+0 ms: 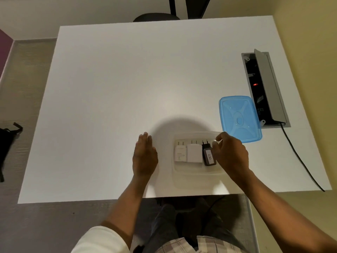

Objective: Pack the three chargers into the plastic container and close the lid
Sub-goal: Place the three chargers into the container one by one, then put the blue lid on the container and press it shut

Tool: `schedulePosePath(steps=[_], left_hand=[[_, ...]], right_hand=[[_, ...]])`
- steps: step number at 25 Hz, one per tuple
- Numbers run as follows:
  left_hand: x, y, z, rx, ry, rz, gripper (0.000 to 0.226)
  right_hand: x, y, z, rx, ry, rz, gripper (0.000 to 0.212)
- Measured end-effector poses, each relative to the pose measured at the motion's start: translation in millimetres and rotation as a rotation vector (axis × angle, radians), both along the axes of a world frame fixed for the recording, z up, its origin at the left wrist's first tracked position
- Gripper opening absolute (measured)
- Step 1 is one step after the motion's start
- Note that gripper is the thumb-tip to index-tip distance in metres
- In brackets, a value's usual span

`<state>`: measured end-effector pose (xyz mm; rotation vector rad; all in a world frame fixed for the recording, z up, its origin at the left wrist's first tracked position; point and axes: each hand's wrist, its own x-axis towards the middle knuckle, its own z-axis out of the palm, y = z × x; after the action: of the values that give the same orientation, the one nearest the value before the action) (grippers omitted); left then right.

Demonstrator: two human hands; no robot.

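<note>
A clear plastic container [191, 172] stands near the table's front edge. Side by side inside it lie a small white charger [180, 153], a larger white charger [194, 153] and a black charger [208, 155] with a "030" label. My right hand [231, 154] is over the container's right side, fingers curled near the far right rim, beside the black charger. My left hand [145, 155] rests flat on the table to the left of the container, fingers together, holding nothing. The blue lid [238, 118] lies on the table behind and right of the container.
An open socket box [264, 88] is set into the white table [109, 88] at the right, with a black cable [300, 159] running to the front edge. A dark chair [156, 16] stands beyond the far edge. A black bag [7, 143] lies on the floor at left.
</note>
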<state>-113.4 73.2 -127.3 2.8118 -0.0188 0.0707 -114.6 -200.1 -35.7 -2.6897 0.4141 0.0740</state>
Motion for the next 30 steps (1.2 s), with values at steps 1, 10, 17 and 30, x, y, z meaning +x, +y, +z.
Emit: schedulePosePath(steps=[1, 10, 17, 30], left_hand=[[9, -4, 5, -0.012, -0.091, 0.003, 0.033], [99, -121, 75, -0.307, 0.064, 0.098, 0.028], [146, -222, 68, -0.308, 0.356, -0.092, 0.028], [203, -297, 46, -0.111, 0.522, -0.291, 0.063]], right_hand=[[3, -7, 5, 0.003, -0.051, -0.017, 0.018], [12, -114, -12, 0.487, -0.014, -0.283, 0.014], [-5, -183, -47, 0.931, 0.125, -0.622, 0.023], [28, -204, -72, 0.996, 0.216, -0.798, 0.019]])
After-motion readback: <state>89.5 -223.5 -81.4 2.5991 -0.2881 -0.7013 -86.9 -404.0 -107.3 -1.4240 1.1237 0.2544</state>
